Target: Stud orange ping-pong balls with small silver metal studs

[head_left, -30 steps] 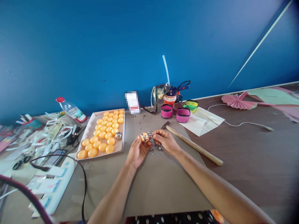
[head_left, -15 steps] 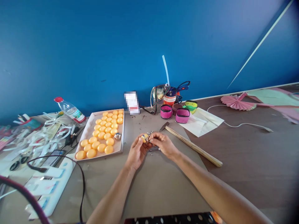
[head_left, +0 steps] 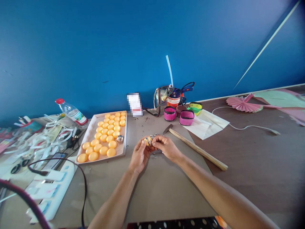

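A small orange-yellow ball (head_left: 148,140) with silver beads over part of its surface is gripped in my left hand (head_left: 140,155), between thumb and fingers. My right hand (head_left: 166,147) pinches at the ball's right side; its fingertips hide whatever is between them. Several loose silver beads (head_left: 154,156) lie on the grey board around and beneath my hands. To the left, a shallow white box (head_left: 126,135) holds rows of plain orange balls (head_left: 103,138) and one silver-covered ball (head_left: 120,139).
A hammer (head_left: 197,148) lies right of my hands. Behind it stand pink bands (head_left: 186,117) and white paper (head_left: 211,125). A water bottle (head_left: 75,114) leans at the back left. Cables, white strips and a power strip (head_left: 60,190) crowd the left side.
Both hands stay nearly where they were, still on the ball. The ball's beaded side appears turned slightly; the whole view has shifted a little.
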### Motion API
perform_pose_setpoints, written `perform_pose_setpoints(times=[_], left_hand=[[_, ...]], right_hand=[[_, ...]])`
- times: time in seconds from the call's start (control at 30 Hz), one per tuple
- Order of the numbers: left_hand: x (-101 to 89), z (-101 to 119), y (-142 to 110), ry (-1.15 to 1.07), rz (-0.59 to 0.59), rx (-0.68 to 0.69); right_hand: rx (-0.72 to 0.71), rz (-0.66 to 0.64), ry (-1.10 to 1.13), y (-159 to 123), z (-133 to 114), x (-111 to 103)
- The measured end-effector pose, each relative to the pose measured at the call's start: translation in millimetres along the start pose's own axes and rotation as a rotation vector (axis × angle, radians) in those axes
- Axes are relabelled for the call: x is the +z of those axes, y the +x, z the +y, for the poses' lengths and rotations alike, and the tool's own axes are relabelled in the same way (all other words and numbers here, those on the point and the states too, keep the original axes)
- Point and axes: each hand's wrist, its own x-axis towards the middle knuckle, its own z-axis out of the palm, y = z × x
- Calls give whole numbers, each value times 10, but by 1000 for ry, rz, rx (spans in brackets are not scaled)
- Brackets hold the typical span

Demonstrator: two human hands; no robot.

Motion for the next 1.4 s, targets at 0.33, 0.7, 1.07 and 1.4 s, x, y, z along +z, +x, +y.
perform_pose_setpoints(times=[0.33,0.7,1.07,1.4], left_hand=[[31,-19,-26,45,11,32],[35,-37,-40,70,32,59],[35,-49,-49,110,35,52],[43,24,-27,-48,-17,-38]], right_hand=[[29,8,24,10,32,-6],[25,-1,17,17,73,14],[32,28,-37,28,56,16],[-78,32,-126,86,39,-209]])
